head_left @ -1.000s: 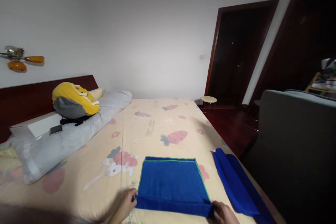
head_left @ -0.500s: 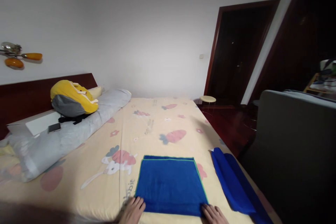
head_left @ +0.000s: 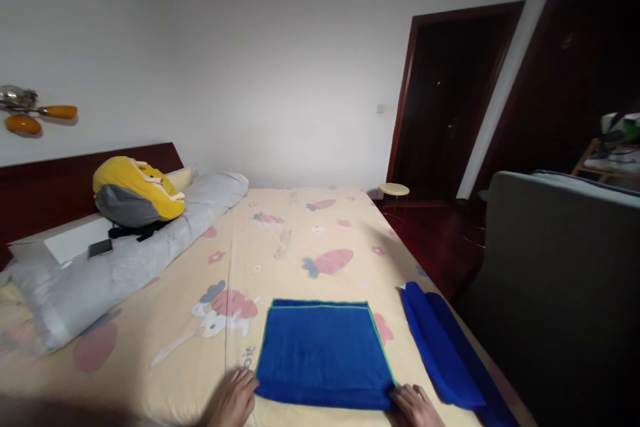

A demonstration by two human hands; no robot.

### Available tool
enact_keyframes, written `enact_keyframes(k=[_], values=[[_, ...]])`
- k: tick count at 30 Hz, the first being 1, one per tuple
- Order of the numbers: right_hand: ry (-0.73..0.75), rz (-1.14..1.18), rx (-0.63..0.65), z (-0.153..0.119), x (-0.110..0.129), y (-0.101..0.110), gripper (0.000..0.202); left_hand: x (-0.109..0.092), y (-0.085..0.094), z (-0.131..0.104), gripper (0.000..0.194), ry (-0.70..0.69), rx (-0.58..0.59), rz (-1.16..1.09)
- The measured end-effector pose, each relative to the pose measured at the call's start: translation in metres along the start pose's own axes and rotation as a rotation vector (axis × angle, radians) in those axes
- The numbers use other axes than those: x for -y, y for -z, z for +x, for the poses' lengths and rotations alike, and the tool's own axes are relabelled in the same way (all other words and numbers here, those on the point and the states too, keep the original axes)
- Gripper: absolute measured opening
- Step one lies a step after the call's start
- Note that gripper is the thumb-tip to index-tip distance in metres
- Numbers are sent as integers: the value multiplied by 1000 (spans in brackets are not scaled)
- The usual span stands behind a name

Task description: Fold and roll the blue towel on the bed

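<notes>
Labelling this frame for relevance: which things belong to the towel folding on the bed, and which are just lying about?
In use:
- folded blue towel
- left hand at its near left corner
- right hand at its near right corner
- second blue towel, folded long, to the right

Lying about:
- yellow backpack
- phone
- grey pillow
- stool

Towel [head_left: 323, 355] is lying on bed [head_left: 280, 247]; second towel [head_left: 440, 347] lying right of it; backpack [head_left: 135, 192] sitting on pillow [head_left: 100, 273], far left.
</notes>
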State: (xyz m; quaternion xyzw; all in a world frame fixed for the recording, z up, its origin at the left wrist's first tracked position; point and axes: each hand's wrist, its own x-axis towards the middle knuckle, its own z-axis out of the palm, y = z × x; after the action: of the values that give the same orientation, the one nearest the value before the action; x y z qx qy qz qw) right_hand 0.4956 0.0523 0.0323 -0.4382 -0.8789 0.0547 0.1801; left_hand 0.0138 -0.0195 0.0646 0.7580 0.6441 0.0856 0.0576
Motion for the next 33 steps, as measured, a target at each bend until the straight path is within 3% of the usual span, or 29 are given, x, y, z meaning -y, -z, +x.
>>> enact_keyframes(k=[5, 10, 12, 14, 16, 17, 21, 23, 25, 30, 33], values=[[-297, 93, 74, 34, 2, 13, 33, 1, 5, 34, 31, 298, 15, -203], [-394, -30, 90, 55, -3, 6, 41, 0, -7, 61, 27, 480, 23, -152], [-386, -173, 16, 53, -6, -6, 41, -5, -13, 62, 32, 526, 0, -112], [-344, -332, -158, 49, -7, -23, 43, -14, -22, 61, 43, 542, -77, 9], [-238, -444, -352, 50, 2, -45, 45, -28, -40, 63, 56, 471, -163, 159], [-157, -461, -413, 54, 11, -58, 46, -38, -53, 66, 62, 374, -171, 205], [237, -343, -432, 84, 66, -109, 50, -79, -111, 84, 69, -196, 22, 99], [298, -319, -451, 93, 82, -121, 58, -84, -125, 87, 67, -259, 40, 71], [299, -305, -433, 89, 78, -116, 66, -73, -118, 80, 74, -227, 32, 91], [186, -242, -240, 45, 16, -63, 69, -14, -53, 46, 75, -291, 1, 158], [138, -251, -167, 27, -10, -41, 67, 4, -32, 36, 78, -290, -48, 209]])
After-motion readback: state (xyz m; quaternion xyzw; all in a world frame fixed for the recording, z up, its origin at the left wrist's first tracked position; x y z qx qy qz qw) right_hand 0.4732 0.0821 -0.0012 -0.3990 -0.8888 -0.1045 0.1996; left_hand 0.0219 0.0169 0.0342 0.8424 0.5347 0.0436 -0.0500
